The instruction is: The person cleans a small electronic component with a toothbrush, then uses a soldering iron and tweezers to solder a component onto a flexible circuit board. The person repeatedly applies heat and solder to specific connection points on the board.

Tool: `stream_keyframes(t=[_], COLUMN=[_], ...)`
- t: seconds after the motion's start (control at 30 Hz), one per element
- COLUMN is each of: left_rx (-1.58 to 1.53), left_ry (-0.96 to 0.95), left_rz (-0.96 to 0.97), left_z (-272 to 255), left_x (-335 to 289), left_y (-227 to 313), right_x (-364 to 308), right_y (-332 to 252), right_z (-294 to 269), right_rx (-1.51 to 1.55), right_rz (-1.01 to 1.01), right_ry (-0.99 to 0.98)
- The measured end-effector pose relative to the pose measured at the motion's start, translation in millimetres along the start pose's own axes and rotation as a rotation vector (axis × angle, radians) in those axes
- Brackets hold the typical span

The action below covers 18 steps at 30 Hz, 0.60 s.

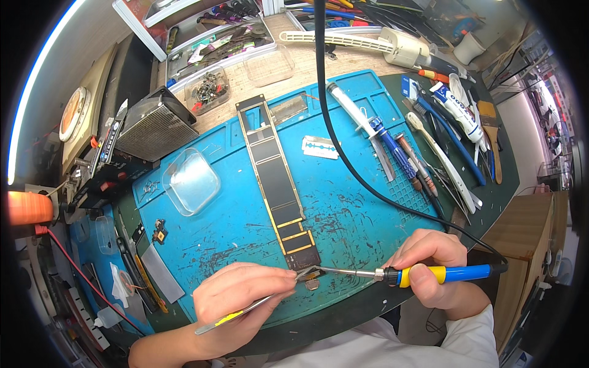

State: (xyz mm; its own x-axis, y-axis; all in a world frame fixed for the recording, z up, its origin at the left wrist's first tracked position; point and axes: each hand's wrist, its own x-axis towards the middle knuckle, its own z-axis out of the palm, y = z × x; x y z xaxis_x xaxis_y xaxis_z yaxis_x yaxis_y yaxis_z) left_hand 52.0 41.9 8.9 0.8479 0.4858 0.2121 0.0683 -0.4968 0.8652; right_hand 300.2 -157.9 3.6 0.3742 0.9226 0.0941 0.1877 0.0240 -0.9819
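Observation:
A long, narrow circuit board (274, 184), black with gold edges, lies lengthwise on the blue work mat (368, 202). My left hand (236, 288) is closed on metal tweezers (236, 313) with a yellow mark; their tips reach the board's near end. From the right, my right hand (432, 260) grips a blue-and-yellow soldering iron (469, 272). Its tip meets the tweezer tips beside that same end, and whether they touch is too small to tell. A small copper-coloured piece (312, 284) lies just below the tips.
The iron's black cable (362, 178) loops across the mat. A clear dish (191, 182) and small parts (159, 231) lie at left, a razor blade (321, 147) beyond the board. A syringe (353, 105), toothbrush (438, 147) and brush (489, 135) lie at right. A fan-like box (153, 126) stands far left.

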Motion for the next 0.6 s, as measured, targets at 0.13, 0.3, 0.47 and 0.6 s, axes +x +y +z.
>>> stream_keyframes(t=[0.13,0.3,0.47,0.6], left_rx=[-0.001,0.002,0.003,0.001], left_ry=[-0.003,0.0,0.0,0.002], left_rz=[-0.006,-0.004,0.001,0.004], left_z=[-0.2,-0.3,-0.5,-0.2], left_x=[0.3,0.6,0.9,0.9], left_y=[0.9,0.9,0.8,0.8], right_x=[-0.4,-1.0,-0.5,-0.3], right_y=[0.2,-0.4,-1.5,-0.9], right_z=[-0.8,-0.5,-0.4,0.1], right_rx=[0.002,0.011,0.006,0.011], right_rz=[0.005,0.016,0.024,0.016], right_ry=[0.0,0.001,-0.004,0.0])
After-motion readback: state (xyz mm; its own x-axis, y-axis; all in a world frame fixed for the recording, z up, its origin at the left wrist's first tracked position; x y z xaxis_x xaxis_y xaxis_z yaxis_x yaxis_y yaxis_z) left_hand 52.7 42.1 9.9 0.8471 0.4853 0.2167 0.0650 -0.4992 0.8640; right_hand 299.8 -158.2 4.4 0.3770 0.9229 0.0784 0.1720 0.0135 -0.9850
